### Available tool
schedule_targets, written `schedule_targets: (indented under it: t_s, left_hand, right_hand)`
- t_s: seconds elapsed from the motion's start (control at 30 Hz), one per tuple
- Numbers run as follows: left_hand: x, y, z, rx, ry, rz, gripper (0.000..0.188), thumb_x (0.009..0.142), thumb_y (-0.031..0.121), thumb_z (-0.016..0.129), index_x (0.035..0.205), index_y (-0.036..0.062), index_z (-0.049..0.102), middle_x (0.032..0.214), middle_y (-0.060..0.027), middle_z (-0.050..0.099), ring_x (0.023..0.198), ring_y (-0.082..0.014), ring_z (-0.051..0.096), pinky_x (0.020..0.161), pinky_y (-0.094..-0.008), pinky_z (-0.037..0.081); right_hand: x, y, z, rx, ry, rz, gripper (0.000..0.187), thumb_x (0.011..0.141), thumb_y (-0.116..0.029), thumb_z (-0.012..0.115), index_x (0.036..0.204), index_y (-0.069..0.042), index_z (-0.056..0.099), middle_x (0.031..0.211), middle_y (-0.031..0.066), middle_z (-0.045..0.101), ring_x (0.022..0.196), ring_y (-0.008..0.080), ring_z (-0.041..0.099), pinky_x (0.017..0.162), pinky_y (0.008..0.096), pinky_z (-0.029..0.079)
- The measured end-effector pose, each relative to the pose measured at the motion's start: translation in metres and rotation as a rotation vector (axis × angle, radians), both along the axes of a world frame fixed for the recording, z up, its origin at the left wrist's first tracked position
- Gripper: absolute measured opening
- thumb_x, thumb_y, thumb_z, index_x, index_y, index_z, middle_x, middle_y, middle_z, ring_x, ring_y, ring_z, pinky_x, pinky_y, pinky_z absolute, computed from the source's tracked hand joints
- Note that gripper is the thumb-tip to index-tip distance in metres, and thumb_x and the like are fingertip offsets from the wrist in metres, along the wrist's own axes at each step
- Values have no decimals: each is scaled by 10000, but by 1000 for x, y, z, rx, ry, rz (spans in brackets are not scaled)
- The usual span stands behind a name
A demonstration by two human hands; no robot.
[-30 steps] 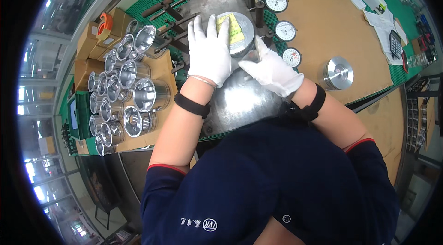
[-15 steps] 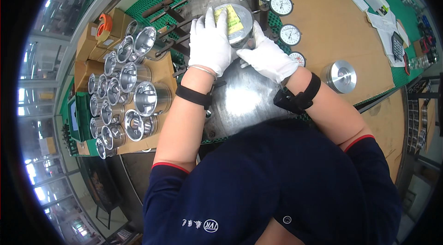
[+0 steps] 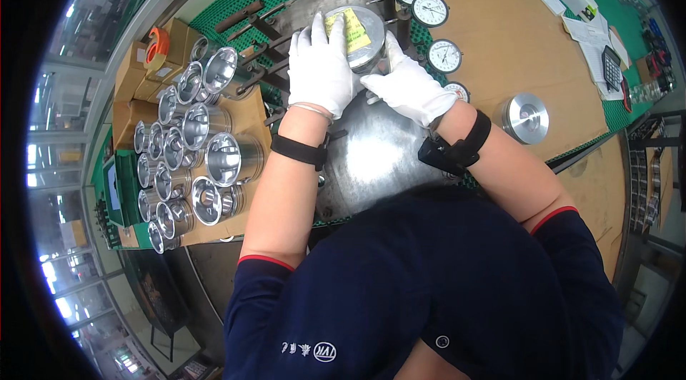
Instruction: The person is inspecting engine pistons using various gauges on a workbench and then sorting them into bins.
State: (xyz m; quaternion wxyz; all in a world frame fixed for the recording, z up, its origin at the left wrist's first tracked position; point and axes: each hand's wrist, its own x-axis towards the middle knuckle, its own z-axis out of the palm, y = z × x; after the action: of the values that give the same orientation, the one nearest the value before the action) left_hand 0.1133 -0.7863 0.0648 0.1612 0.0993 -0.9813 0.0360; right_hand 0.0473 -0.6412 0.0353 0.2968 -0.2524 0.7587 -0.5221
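Observation:
On a grey metal surface plate (image 3: 364, 151), a round metal piston (image 3: 373, 22) bears a yellow note (image 3: 355, 35) on its top. My white-gloved left hand (image 3: 319, 71) grips the piston from the left, its fingers reaching over the top and note; its thumb is hidden. At the near right side of the piston, my gloved right hand (image 3: 413, 87) holds the edge, with some fingertips hidden. Dial gauges (image 3: 429, 10) on dark posts stand close to the right of the piston. A rack of dark rods (image 3: 261, 30) lies to its left.
Several shiny pistons (image 3: 234, 158) stand on cardboard at left, beside boxes (image 3: 131, 71) and an orange tape dispenser (image 3: 157, 47). Another piston (image 3: 526, 118) rests on the brown cardboard (image 3: 500, 44) at right. Farther right are papers (image 3: 589, 40) and a calculator (image 3: 611, 69).
The whole view has shifted slightly, so the scene sits a little farther left. Both hands stay on the piston, with no clear change in their hold.

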Motion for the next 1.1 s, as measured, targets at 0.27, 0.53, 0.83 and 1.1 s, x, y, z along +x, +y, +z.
schedule_targets:
  t_s: [0.27,0.53,0.83,1.1]
  left_hand:
    - [-2,-11,18,334,-25,-82,949,669,384,799,1437,28,370,1463,-241,393,1292,-390,465,1106,-402,368]
    - [-19,-22,20,309,-124,-63,1189,517,638,827,1437,37,373,1401,-246,449,1226,-370,533,1012,-406,462]
    - [-7,-12,21,234,-101,-27,1170,520,670,806,1420,43,397,1377,-246,471,1160,-381,577,960,-421,495]
    - [-11,-13,23,266,-122,-7,1175,522,666,804,1435,55,388,1398,-237,457,1174,-367,573,971,-411,491]
  right_hand:
    - [0,2,5,21,59,-58,814,882,-80,589,1528,-52,95,1073,149,615,812,174,656,689,303,574]
    - [6,3,14,-124,-107,-30,857,821,-72,528,1484,115,18,990,169,655,698,160,655,624,277,544]
    - [7,9,0,-88,-112,14,913,785,-125,544,1463,154,0,831,159,678,711,197,664,646,287,531]
    - [3,7,2,-67,-106,9,920,785,-149,549,1463,153,6,841,161,683,732,201,673,671,295,540]
